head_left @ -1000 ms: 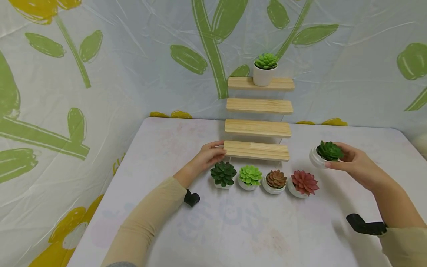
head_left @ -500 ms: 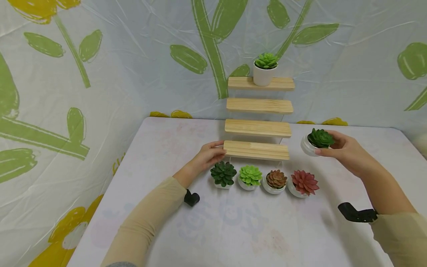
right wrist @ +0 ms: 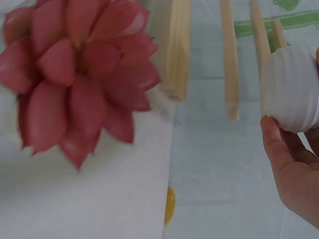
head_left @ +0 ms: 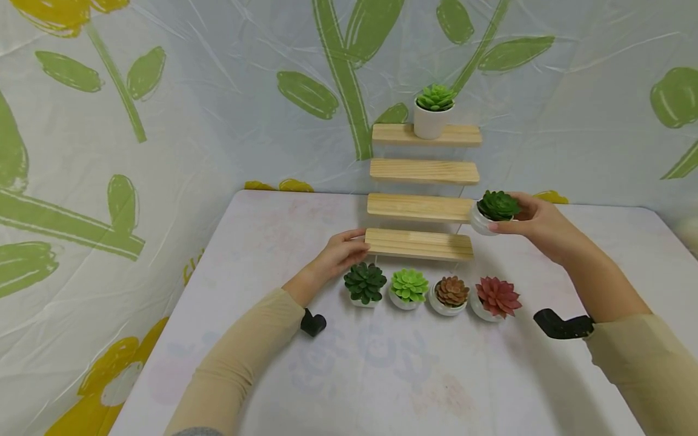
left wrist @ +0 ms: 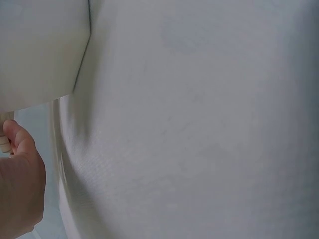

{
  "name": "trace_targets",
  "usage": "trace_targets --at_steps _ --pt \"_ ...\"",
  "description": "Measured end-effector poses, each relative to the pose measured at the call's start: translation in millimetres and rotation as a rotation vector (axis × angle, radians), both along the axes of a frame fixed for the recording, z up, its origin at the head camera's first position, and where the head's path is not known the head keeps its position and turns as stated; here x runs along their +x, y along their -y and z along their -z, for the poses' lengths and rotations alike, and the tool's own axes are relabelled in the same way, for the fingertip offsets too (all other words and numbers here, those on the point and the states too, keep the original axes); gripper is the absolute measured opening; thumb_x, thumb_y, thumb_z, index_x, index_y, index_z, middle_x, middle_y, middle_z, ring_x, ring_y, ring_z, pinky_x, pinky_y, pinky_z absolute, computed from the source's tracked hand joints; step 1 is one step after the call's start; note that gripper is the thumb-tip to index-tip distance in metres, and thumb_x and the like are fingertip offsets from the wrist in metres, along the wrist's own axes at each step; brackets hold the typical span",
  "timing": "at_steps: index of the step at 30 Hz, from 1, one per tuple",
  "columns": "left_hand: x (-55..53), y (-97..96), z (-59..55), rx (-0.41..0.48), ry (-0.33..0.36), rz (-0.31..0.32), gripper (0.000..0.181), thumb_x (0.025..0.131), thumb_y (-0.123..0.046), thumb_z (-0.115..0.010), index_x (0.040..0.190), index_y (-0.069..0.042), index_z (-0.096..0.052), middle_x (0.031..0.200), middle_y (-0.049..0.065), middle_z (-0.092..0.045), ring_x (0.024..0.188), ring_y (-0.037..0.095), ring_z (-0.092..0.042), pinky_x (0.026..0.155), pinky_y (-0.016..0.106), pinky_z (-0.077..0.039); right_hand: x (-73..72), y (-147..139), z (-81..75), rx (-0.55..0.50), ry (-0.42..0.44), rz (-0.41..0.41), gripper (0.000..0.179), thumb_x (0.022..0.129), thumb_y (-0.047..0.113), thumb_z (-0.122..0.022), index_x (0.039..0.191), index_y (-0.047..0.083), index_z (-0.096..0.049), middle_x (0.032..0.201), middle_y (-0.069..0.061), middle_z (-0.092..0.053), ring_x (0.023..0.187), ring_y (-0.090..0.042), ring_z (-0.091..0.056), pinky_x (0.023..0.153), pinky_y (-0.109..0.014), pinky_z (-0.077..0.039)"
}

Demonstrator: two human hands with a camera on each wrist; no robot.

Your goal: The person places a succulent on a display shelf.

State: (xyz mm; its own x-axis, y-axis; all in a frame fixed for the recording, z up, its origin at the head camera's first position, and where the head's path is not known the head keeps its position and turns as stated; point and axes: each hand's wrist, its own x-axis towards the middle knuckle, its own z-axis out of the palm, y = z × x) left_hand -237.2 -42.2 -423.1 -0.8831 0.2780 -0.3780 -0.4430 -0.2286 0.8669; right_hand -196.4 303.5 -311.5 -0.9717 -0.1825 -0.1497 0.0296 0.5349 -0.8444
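Observation:
My right hand (head_left: 551, 230) holds a dark green potted succulent (head_left: 497, 207) by its white pot, thumb at the near side. It is raised at the right end of the second-lowest board, overlapping that end in the head view. In the right wrist view the ribbed white pot (right wrist: 289, 89) shows between thumb and fingers. My left hand (head_left: 340, 257) grips the left end of the lowest board of a tiered wooden plant stand (head_left: 418, 243). A light green succulent in a taller white pot (head_left: 433, 121) stands on the top board.
In front of the stand, a row of potted succulents sits on the white table (head_left: 382, 387): dark green (head_left: 365, 284), bright green (head_left: 409, 287), brown (head_left: 451, 293) and red (head_left: 497, 298). A flower-patterned sheet (head_left: 218, 91) hangs behind and at the left.
My right hand has carried the dark green potted succulent left and farther back, up to the stand's right end. My left hand has stayed at the lowest board.

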Motion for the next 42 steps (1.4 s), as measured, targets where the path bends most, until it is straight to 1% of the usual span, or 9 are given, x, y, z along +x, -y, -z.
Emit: trace_targets --at_steps 1,4,9,14,20,26,31,40,42 --pt "0.2 -0.1 -0.3 -0.002 -0.002 0.001 0.052 0.087 0.009 -0.056 0.137 -0.001 -0.044 0.128 0.024 -0.050 0.082 0.014 -0.056 0.063 0.019 -0.047 -1.9 3 -1.9 -0.009 0.002 0.002 0.070 0.089 0.019 -0.065 0.143 -0.002 -0.024 0.105 0.010 -0.049 0.095 -0.003 -0.046 0.096 -0.053 -0.030" --pt "0.4 -0.2 -0.8 -0.003 -0.004 0.000 0.052 0.087 0.009 -0.056 0.137 -0.001 -0.044 0.128 0.024 -0.050 0.083 0.014 -0.055 0.064 0.019 -0.047 -8.0 11 -6.8 -0.033 0.013 0.008 0.072 0.089 0.019 -0.065 0.144 0.001 -0.024 0.110 0.006 -0.048 0.098 -0.004 -0.046 0.100 -0.055 -0.027" --pt "0.4 -0.3 -0.6 0.014 0.000 -0.005 0.052 0.087 0.010 -0.056 0.137 -0.001 -0.044 0.129 0.024 -0.049 0.084 0.015 -0.055 0.064 0.019 -0.048 -18.3 23 -12.0 -0.050 0.043 0.016 0.080 0.088 0.025 -0.067 0.148 0.005 -0.018 0.125 -0.006 -0.040 0.107 -0.012 -0.041 0.104 -0.054 -0.025" --pt "0.4 -0.3 -0.7 0.031 -0.004 -0.007 0.053 0.087 0.011 -0.055 0.137 0.001 -0.043 0.129 0.026 -0.048 0.082 0.015 -0.055 0.064 0.019 -0.047 -27.2 33 -15.3 -0.063 0.037 0.011 0.082 0.087 0.026 -0.067 0.149 0.006 -0.017 0.129 -0.010 -0.039 0.113 -0.018 -0.040 0.105 -0.052 -0.026" --pt "0.5 0.0 -1.0 0.031 -0.005 -0.005 0.052 0.088 0.011 -0.054 0.137 0.000 -0.043 0.129 0.025 -0.049 0.083 0.015 -0.056 0.064 0.019 -0.048 -35.7 45 -21.0 -0.073 0.036 0.009 0.088 0.086 0.027 -0.069 0.150 0.005 -0.012 0.138 -0.017 -0.032 0.123 -0.028 -0.034 0.106 -0.050 -0.026" --pt "-0.1 0.1 -0.6 0.026 0.002 -0.001 0.052 0.088 0.010 -0.055 0.138 0.000 -0.043 0.130 0.024 -0.049 0.085 0.015 -0.056 0.065 0.019 -0.048 -44.1 56 -26.2 -0.087 -0.002 -0.001 0.079 0.086 0.026 -0.069 0.147 0.005 -0.024 0.129 -0.008 -0.040 0.111 -0.018 -0.042 0.103 -0.047 -0.030" --pt "-0.6 0.6 0.5 0.033 0.002 -0.007 0.052 0.087 0.011 -0.055 0.137 0.000 -0.044 0.129 0.025 -0.049 0.081 0.014 -0.057 0.063 0.019 -0.048 -51.6 66 -30.5 -0.098 -0.019 0.003 0.072 0.086 0.025 -0.069 0.143 0.005 -0.030 0.120 -0.001 -0.045 0.102 -0.011 -0.045 0.098 -0.042 -0.034" --pt "-1.7 1.2 1.8 0.039 0.007 -0.001 0.052 0.087 0.010 -0.055 0.137 0.000 -0.044 0.129 0.025 -0.049 0.075 0.012 -0.058 0.061 0.018 -0.048 -66.3 78 -33.0 -0.114 -0.045 0.029 0.065 0.084 0.024 -0.071 0.137 0.005 -0.039 0.116 0.004 -0.047 0.098 -0.012 -0.046 0.093 -0.038 -0.036" --pt "-1.8 1.0 1.9 0.036 0.007 0.002 0.052 0.087 0.010 -0.055 0.137 0.000 -0.044 0.129 0.025 -0.049 0.075 0.012 -0.057 0.061 0.018 -0.048 -67.6 80 -33.7 -0.127 -0.047 0.029 0.064 0.084 0.022 -0.071 0.137 0.005 -0.040 0.115 0.004 -0.047 0.098 -0.011 -0.046 0.091 -0.034 -0.038"
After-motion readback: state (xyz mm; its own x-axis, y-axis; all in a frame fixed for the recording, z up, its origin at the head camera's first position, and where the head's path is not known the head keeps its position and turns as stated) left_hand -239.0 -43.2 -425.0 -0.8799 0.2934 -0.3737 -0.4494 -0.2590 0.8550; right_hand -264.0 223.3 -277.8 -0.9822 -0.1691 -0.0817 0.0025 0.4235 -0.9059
